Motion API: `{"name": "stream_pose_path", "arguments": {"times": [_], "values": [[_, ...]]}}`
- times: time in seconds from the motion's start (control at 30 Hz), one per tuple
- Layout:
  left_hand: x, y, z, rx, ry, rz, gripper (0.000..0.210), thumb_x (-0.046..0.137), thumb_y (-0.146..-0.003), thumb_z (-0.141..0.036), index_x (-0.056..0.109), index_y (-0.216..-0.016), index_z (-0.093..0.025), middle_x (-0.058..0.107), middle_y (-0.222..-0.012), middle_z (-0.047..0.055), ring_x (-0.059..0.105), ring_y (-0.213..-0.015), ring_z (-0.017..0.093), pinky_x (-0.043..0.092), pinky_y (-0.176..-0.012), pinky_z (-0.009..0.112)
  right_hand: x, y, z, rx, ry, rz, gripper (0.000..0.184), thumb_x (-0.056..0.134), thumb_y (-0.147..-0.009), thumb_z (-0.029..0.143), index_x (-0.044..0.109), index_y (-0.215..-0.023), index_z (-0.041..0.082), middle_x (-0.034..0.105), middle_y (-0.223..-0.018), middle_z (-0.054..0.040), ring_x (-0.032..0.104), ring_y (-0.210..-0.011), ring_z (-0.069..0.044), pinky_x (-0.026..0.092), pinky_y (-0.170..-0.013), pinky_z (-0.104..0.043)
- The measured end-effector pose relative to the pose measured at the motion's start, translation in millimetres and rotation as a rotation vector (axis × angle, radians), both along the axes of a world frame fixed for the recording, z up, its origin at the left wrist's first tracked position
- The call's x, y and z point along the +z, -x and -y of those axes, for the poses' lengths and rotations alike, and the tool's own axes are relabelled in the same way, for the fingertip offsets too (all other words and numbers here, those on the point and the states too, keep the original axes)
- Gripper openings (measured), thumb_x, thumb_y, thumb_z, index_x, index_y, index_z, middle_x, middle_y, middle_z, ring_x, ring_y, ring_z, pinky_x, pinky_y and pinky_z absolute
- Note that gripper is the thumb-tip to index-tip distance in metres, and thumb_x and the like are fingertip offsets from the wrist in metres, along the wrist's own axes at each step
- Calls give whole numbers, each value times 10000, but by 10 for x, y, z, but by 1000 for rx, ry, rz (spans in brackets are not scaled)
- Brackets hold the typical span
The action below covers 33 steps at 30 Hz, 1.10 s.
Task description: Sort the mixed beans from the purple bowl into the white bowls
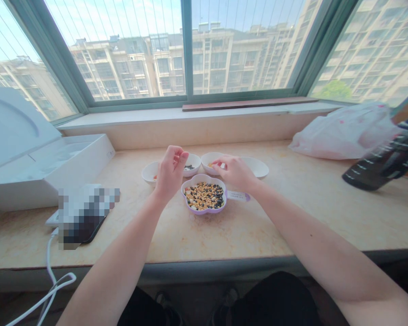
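Note:
A purple-rimmed, flower-shaped bowl (204, 211) holds a mix of yellow, black and pale beans. Behind it stand white bowls in a row. My left hand (171, 171) is raised with curled fingers between the leftmost bowl (147, 174), where a little orange-red shows, and the bowl with dark beans (192, 159). Whatever its fingers hold is hidden. My right hand (236, 170) reaches over the bowl with yellow beans (207, 157), its fingertips pinched together near the beans. Anything between them is too small to make out. Farther right is another white bowl (258, 167).
A label strip (238, 196) lies by the flower-shaped bowl. On the left are an open white box (78, 158), a blurred-out phone (88, 222) and a white cable (51, 262). On the right are a plastic bag (347, 131) and a dark bottle (377, 163). Windows stand behind.

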<state>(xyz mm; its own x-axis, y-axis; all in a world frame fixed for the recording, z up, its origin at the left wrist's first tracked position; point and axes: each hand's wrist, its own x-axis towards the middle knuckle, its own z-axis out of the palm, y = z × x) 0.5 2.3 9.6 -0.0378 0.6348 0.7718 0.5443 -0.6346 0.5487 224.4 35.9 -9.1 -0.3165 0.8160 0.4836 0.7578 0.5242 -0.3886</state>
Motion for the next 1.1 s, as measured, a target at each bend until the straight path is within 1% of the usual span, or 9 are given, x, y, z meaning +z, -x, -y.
{"name": "stream_pose_path", "arguments": {"times": [0.1, 0.27, 0.37, 0.47, 0.63, 0.7, 0.93, 1.1], "values": [[14, 7, -5, 47, -78, 72, 145, 612, -949, -330, 573, -879, -210, 649, -788, -13, 580, -667, 106, 457, -626, 229, -1, 0, -4, -1, 5, 4, 186, 604, -924, 271, 771, -979, 207, 770, -1016, -54, 679, -791, -204, 485, -748, -350], [20, 23, -26, 141, -199, 232, 119, 675, -907, -296, 593, -893, -211, 619, -784, -21, 554, -676, 100, 455, -633, 232, -6, 2, -10, -3, 13, 16, 195, 600, -929, 274, 773, -988, 207, 770, -1021, -57, 684, -806, -203, 495, -765, -348], [18, 25, -26, 149, -246, 290, 132, 690, -898, -303, 594, -898, -213, 606, -789, -24, 549, -687, 100, 457, -635, 232, -5, 6, -4, 2, 23, 19, 195, 602, -930, 279, 774, -987, 208, 770, -1017, -64, 687, -813, -201, 499, -774, -343], [19, 17, -9, 141, -238, 270, 121, 688, -901, -299, 598, -890, -220, 609, -814, -17, 553, -703, 102, 471, -648, 238, -6, 10, 5, 10, 32, 11, 199, 604, -931, 293, 773, -988, 204, 770, -1014, -69, 690, -819, -204, 502, -776, -344], [29, 0, 21, 178, -212, 172, 94, 676, -910, -297, 616, -881, -231, 616, -831, -4, 555, -702, 114, 492, -656, 252, -14, 8, 2, 19, 32, 3, 198, 605, -930, 293, 773, -987, 203, 773, -1021, -69, 694, -836, -211, 510, -783, -352], [33, -9, 29, 174, -216, 140, 82, 670, -913, -292, 629, -884, -227, 620, -846, 1, 561, -708, 114, 495, -653, 250, -17, 8, -2, 24, 36, -2, 196, 607, -929, 294, 774, -982, 206, 773, -1018, -71, 694, -835, -210, 513, -784, -352], [35, -44, 59, 71, -188, 93, 45, 675, -909, -251, 700, -924, -216, 618, -849, -1, 577, -719, 100, 494, -666, 238, -1, 14, 4, 39, 42, -15, 196, 604, -924, 287, 777, -972, 209, 770, -1015, -77, 688, -827, -213, 511, -784, -363], [20, -54, 63, 31, -165, 42, 70, 691, -902, -274, 711, -922, -210, 627, -866, 3, 564, -683, 92, 495, -649, 238, 13, 16, 16, 31, 35, -12, 191, 611, -923, 281, 775, -977, 201, 771, -1002, -69, 681, -816, -206, 501, -773, -351]]}}
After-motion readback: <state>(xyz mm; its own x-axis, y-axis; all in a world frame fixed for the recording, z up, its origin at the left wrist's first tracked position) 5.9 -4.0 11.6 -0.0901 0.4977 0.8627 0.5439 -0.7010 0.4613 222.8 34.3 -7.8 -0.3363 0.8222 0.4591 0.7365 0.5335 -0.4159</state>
